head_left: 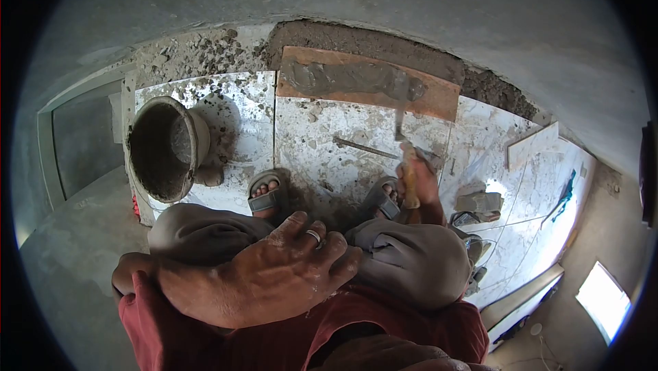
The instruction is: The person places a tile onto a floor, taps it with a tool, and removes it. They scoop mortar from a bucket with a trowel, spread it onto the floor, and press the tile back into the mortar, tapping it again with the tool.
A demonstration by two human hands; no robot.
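My right hand is closed around the yellowish handle of a trowel. The trowel's blade reaches up over the right part of a grey mortar strip, which lies spread on a long reddish-brown tile. That tile lies at the base of the wall, beside a rough mortar bed. In front of my body, over my lap, my left hand has its fingers curled under, with a ring on one finger. Anything within those fingers is hidden.
A mortar-stained bucket stands at the left. A thin bar lies on the dirty white floor slabs before my sandalled feet. Rubble lies along the wall. Further right are a bag-like object and a loose white piece.
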